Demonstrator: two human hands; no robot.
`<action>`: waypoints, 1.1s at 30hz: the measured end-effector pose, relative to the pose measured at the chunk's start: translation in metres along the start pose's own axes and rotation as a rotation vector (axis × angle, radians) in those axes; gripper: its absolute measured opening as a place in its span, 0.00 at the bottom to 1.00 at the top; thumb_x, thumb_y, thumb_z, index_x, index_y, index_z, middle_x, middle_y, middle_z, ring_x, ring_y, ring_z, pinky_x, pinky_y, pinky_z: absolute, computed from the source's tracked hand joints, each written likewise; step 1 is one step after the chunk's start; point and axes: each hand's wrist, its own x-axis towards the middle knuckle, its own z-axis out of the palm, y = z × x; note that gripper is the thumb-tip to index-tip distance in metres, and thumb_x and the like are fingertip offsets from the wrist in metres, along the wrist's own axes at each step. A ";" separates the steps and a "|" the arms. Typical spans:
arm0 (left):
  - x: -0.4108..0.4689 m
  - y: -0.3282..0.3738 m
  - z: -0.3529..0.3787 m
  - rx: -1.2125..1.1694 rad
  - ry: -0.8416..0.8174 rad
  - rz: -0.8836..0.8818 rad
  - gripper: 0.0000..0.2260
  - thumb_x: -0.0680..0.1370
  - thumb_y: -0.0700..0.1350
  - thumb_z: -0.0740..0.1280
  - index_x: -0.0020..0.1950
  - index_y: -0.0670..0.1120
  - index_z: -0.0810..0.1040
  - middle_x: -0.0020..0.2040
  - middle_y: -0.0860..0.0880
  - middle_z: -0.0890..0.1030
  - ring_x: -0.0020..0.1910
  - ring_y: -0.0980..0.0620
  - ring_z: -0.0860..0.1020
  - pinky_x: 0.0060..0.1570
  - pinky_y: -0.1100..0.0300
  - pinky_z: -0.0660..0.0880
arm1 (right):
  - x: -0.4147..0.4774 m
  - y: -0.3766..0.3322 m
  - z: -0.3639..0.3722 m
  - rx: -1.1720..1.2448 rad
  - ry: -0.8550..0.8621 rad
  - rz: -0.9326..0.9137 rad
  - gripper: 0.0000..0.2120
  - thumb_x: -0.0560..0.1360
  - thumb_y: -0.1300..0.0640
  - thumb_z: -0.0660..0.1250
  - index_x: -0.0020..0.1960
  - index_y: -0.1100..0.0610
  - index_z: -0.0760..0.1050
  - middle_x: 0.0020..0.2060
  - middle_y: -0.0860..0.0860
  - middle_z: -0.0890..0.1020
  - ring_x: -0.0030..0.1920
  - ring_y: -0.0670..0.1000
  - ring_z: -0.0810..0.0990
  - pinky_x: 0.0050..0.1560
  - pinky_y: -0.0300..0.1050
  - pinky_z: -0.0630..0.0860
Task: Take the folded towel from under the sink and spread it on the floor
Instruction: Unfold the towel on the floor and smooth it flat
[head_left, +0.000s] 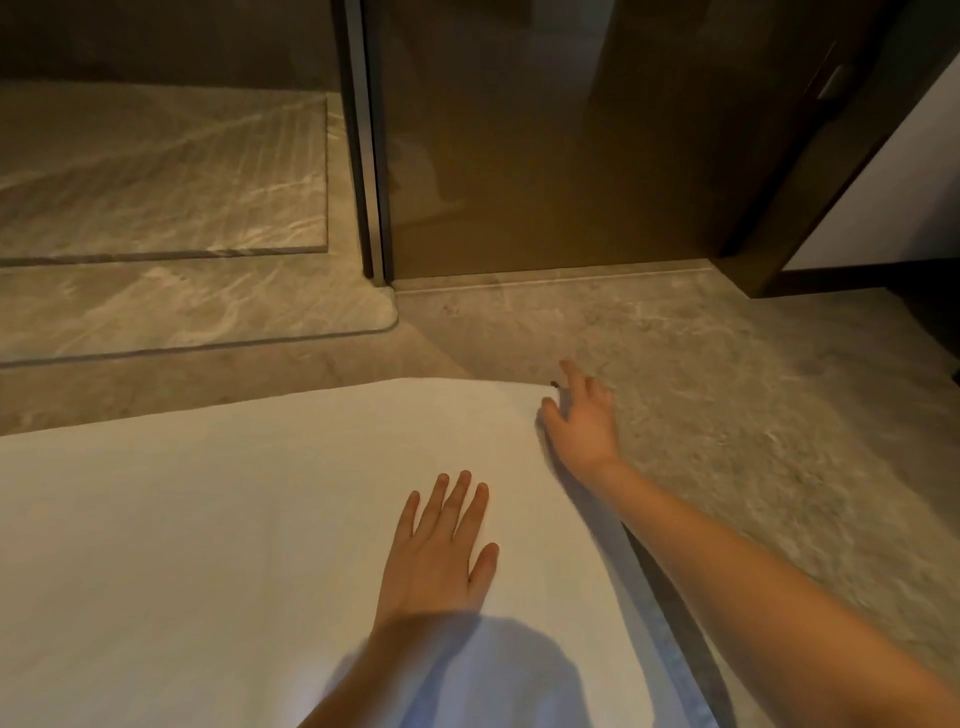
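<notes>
The large white rectangular cloth towel (234, 519) lies opened out flat on the grey marbled stone floor (727, 415), filling the lower left and centre of the frame, its far right corner just right of centre; I judge the spreading nearly done, with only that corner left to square up. My left hand (436, 561) lies palm-down on the towel in the lower centre, its fingers (457, 504) straight and slightly apart, pinning the cloth. My right hand (582, 421) reaches to the far corner, its fingers (571, 374) spread and pointing out over bare floor, the thumb touching the towel's edge; blur keeps me from saying whether the thumb nips the cloth. A small dark speck (555, 384) sits right at that corner; I cannot tell what it is.

The stone looks smooth; if I tug the corner while my left palm presses only lightly, the whole sheet could slide and ruck up. If I pin hard and pull hard, a ridge may rise between my hands. The far edge lies near the raised pale stone sill (182, 317) at the left; a push toward it could ride the towel up onto the sill.
</notes>
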 end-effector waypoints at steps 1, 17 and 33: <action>0.000 -0.001 0.000 0.006 0.000 0.004 0.27 0.78 0.57 0.52 0.73 0.48 0.68 0.73 0.47 0.68 0.72 0.44 0.67 0.69 0.48 0.53 | 0.010 -0.002 -0.002 0.073 -0.027 0.116 0.25 0.80 0.53 0.60 0.75 0.57 0.61 0.67 0.59 0.70 0.67 0.60 0.69 0.65 0.51 0.67; -0.001 0.000 -0.002 0.037 0.013 0.002 0.26 0.77 0.57 0.53 0.72 0.48 0.71 0.71 0.48 0.72 0.70 0.44 0.70 0.68 0.48 0.54 | 0.035 -0.014 -0.014 0.620 0.159 0.124 0.18 0.68 0.79 0.62 0.52 0.65 0.79 0.41 0.54 0.80 0.40 0.45 0.77 0.46 0.33 0.76; 0.000 0.000 0.003 0.008 0.052 -0.008 0.26 0.77 0.56 0.53 0.72 0.47 0.70 0.72 0.46 0.71 0.71 0.45 0.69 0.69 0.46 0.56 | -0.018 -0.029 0.058 -0.288 -0.256 -0.336 0.25 0.83 0.49 0.45 0.79 0.52 0.50 0.78 0.49 0.54 0.78 0.48 0.48 0.76 0.47 0.41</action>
